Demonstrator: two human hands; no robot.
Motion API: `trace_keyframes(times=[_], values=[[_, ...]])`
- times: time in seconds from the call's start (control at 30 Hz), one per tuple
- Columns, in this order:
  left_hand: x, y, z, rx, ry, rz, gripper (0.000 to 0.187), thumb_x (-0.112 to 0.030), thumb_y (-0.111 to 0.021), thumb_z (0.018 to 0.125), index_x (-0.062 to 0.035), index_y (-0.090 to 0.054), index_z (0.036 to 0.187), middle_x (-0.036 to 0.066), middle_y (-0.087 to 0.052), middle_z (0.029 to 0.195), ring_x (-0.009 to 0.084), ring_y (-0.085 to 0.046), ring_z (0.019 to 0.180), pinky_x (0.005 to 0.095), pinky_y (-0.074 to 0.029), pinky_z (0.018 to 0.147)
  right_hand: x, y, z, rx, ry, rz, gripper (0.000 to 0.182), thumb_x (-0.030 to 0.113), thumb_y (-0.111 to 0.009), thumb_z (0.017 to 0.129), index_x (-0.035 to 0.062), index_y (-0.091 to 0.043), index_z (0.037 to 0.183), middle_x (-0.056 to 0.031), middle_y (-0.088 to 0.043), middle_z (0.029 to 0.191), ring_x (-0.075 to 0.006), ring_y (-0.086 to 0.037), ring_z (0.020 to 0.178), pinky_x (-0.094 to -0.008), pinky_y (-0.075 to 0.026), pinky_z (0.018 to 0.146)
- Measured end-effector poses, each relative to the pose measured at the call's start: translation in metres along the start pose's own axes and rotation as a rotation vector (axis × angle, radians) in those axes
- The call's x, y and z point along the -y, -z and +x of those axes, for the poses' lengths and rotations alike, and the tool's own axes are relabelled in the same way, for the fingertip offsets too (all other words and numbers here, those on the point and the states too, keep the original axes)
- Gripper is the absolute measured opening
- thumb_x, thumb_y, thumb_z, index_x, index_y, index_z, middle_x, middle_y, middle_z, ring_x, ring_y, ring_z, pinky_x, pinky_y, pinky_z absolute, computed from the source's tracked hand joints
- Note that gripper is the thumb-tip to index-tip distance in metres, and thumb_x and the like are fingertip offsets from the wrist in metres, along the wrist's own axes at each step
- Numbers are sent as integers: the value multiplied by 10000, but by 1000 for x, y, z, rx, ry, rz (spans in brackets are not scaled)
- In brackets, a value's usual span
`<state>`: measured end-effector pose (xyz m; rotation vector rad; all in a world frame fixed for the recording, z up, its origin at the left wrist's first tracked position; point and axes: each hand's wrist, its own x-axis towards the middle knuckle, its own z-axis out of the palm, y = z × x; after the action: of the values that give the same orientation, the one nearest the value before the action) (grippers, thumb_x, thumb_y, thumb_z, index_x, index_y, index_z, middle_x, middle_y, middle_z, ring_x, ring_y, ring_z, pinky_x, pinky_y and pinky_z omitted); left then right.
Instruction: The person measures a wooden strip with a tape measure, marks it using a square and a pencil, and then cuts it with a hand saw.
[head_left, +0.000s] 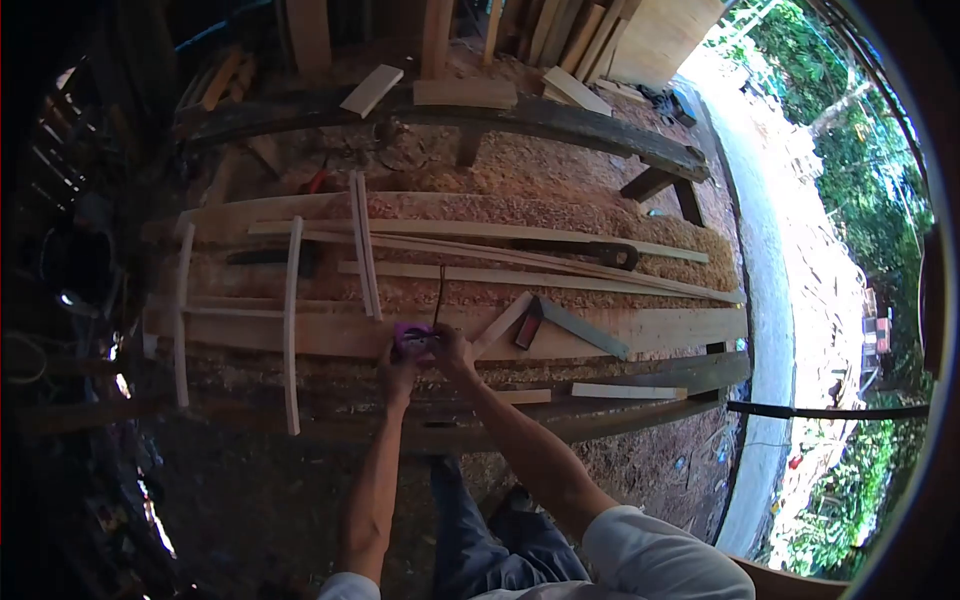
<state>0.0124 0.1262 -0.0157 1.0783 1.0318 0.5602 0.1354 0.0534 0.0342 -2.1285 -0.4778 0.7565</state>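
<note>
Over the near part of the wooden bench (590, 330), a small purple object (405, 331) with a rounded, paler middle sits between my hands. My left hand (395, 368) is closed around its left side. My right hand (453, 352) pinches at its right side, fingers bent; I cannot tell exactly what kind of object it is. A thin dark strip (441, 290) rises from the right fingertips across the bench. Just right of that hand lies a try square (575, 325), its handle beside a short wooden piece (502, 325).
Long thin wooden strips (520, 250) and a handsaw (618, 256) lie farther back among shavings. To the left, upright strips (293, 320) cross the bench. A second bench (560, 125) with board offcuts stands behind. Two short pieces (628, 391) rest near the front edge.
</note>
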Motion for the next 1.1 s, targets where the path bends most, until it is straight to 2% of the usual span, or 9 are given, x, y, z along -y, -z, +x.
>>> trace_keyframes(times=[0.13, 0.23, 0.33, 0.43, 0.57, 0.87, 0.93, 1.03, 1.1], values=[[-13, -16, -6, -220, -210, 440, 451, -196, -682, 907, -6, -534, 1288, 138, -615, 1104, 272, -623, 1015, 414, -491, 846, -8, 36, -6, -172, 160, 308, 203, 22, -633, 821, 39, -621, 1023, -120, -696, 876, -230, -695, 845, -339, -529, 751], [-38, -52, -28, -243, -468, 818, 473, -187, -685, 889, -3, -519, 1292, 180, -585, 1136, 350, -576, 1080, 463, -471, 886, -16, 102, -16, -375, 86, 111, 169, -21, -622, 814, 45, -589, 966, -108, -670, 839, -269, -684, 804, -344, -522, 700], [-61, -118, -48, 302, -376, 801, 496, -176, -680, 878, -2, -500, 1306, 196, -537, 1186, 381, -514, 1139, 496, -438, 950, -72, 175, -13, -475, 163, -200, 265, 37, -682, 818, 65, -580, 1061, -127, -655, 966, -311, -640, 939, -402, -499, 765], [-55, -184, -61, 587, -437, 1093, 559, -169, -660, 887, 27, -437, 1361, 240, -465, 1298, 409, -436, 1251, 508, -398, 1026, -103, 230, -2, -414, 119, -500, 390, 102, -722, 806, 95, -562, 1162, -134, -626, 1086, -336, -568, 1104, -458, -450, 898], [-8, -229, -65, 536, -624, 1312, 660, -160, -648, 892, 61, -330, 1426, 292, -382, 1374, 450, -397, 1285, 512, -375, 1058, -157, 264, 2, -374, 254, -617, 503, 85, -712, 772, 120, -538, 1243, -120, -601, 1148, -329, -518, 1193, -479, -403, 981], [19, -230, -44, 345, -698, 1346, 752, -116, -692, 814, 52, -310, 1440, 302, -434, 1343, 472, -425, 1255, 504, -399, 1033, -193, 281, -3, -279, 535, -421, 518, 7, -648, 721, 70, -540, 1224, -161, -567, 1054, -367, -568, 1022, -473, -431, 894], [-9, -232, -66, 331, -858, 1287, 741, -89, -674, 792, 33, -337, 1440, 295, -451, 1329, 465, -450, 1231, 523, -387, 1038, -198, 284, -30, -305, 512, -232, 533, 5, -650, 730, 60, -526, 1245, -178, -549, 1063, -382, -574, 976, -464, -457, 847], [-41, -259, -127, 418, -687, 1312, 694, -65, -666, 774, -15, -410, 1417, 288, -487, 1291, 440, -523, 1159, 482, -457, 978, -207, 299, -104, -357, 513, -31, 590, -2, -658, 746, 49, -488, 1308, -200, -519, 1080, -401, -576, 929, -450, -495, 784], [-22, -278, -157, 532, -709, 1307, 673, -53, -669, 762, -29, -446, 1397, 271, -516, 1261, 424, -549, 1130, 466, -481, 947, -227, 310, -155, -321, 343, 100, 646, -9, -664, 750, 57, -456, 1359, -198, -510, 1085, -401, -578, 931, -457, -493, 791]])
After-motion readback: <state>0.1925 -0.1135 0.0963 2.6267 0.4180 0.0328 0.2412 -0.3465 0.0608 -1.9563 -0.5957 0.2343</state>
